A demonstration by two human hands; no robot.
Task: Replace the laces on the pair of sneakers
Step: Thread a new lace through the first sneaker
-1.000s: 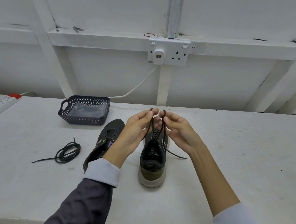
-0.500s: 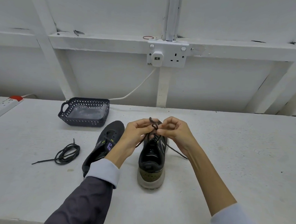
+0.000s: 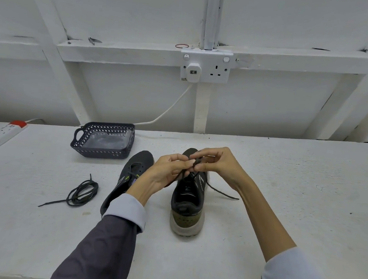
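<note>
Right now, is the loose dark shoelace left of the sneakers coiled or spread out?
Coiled: the loose dark shoelace lies in bunched loops, one end trailing left.

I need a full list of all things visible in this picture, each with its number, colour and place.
upright sneaker: 1, black, olive heel, table centre
second sneaker: 1, black, on its side, left of the upright sneaker
threaded lace: 1, dark, in the upright sneaker, one end trailing right
loose lace: 1, dark, coiled on the table, left
basket: 1, dark blue, back left of the table
power strip: 1, white, red switch, left edge
wall socket: 1, white, double, wall above the table
plug: 1, white, in the socket's left outlet
cable: 1, white, from the plug downward
rubber band: 1, red, ledge above the socket
table: 1, white
left hand: 1, pinches the threaded lace
right hand: 1, pinches the threaded lace
</note>
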